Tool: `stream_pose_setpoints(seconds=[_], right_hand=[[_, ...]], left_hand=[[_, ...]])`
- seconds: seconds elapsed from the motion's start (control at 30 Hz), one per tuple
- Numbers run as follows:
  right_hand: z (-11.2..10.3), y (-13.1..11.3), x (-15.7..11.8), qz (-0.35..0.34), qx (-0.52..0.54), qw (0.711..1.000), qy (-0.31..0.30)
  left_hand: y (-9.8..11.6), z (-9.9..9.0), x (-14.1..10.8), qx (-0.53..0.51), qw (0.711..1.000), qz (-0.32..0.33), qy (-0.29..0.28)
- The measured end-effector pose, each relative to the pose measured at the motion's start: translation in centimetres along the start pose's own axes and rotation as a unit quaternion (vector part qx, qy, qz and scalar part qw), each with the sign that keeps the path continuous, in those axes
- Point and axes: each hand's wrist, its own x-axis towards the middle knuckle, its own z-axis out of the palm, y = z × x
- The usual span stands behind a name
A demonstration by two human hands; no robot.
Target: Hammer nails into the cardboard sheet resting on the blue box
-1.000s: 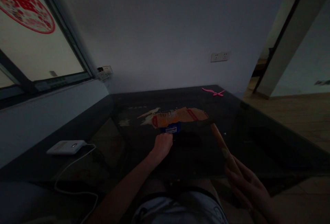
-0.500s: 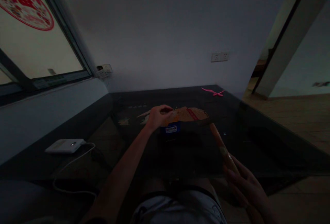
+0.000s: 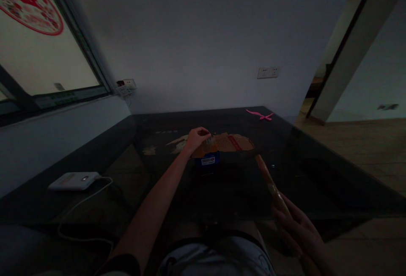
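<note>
My left hand (image 3: pixel 196 139) is over a small blue box (image 3: pixel 207 160) with a white label and an orange upper part. Its thumb and index finger come together in a pinch; what they hold, if anything, is too small and dark to make out. Behind the box lies a torn piece of brown cardboard (image 3: pixel 245 142) with a red stripe. My right hand (image 3: pixel 296 227), at the front right, is wrapped round the wooden handle of a hammer (image 3: pixel 265 173). The handle slants up and left, and its dark head blends into the black tabletop.
The black table (image 3: pixel 171 200) meets the wall at the back. At left lies a white power bank (image 3: pixel 74 181) with a white cable (image 3: pixel 84 203) hanging over the front edge. A pink ribbon-like strip (image 3: pixel 261 115) rests at the back right corner.
The whole view has shifted slightly. My left hand has lifted a little off the box's top, so more of its orange part shows. My right hand keeps its grip on the hammer.
</note>
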Motion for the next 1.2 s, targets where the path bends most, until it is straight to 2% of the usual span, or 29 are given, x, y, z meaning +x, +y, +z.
stream_pose_setpoints(seconds=[0.17, 0.33, 0.5, 0.63, 0.73, 0.9, 1.1, 1.2], right_hand=[[0.1, -0.3, 0.1, 0.002, 0.003, 1.000, -0.014], [0.7, -1.7, 0.3, -0.004, -0.006, 1.000, -0.026], [1.9, -3.8, 1.1, -0.001, -0.011, 0.996, -0.091], [2.9, -5.5, 2.5, -0.023, -0.070, 0.987, -0.143], [4.1, -6.8, 3.7, -0.042, -0.117, 0.979, -0.160], [6.5, -9.5, 6.0, -0.080, -0.205, 0.958, -0.186], [9.7, -13.7, 8.0, -0.109, -0.317, 0.908, -0.251], [11.0, -15.1, 8.6, -0.123, -0.335, 0.894, -0.270]], left_hand=[[0.1, 0.0, -0.1, 0.004, 1.000, 0.006, -0.006], [-0.1, 0.0, -0.3, 0.004, 1.000, 0.012, -0.004], [-0.2, 0.1, -0.4, 0.000, 1.000, 0.016, 0.000], [-0.1, 0.0, -0.5, -0.001, 1.000, 0.020, 0.000], [0.1, 0.0, -0.6, 0.001, 1.000, 0.017, -0.002], [0.3, 0.0, -0.6, 0.006, 1.000, 0.003, -0.012], [-0.1, 0.1, -0.4, 0.014, 1.000, -0.020, -0.006], [-0.2, 0.2, -0.4, 0.014, 0.999, -0.030, -0.005]])
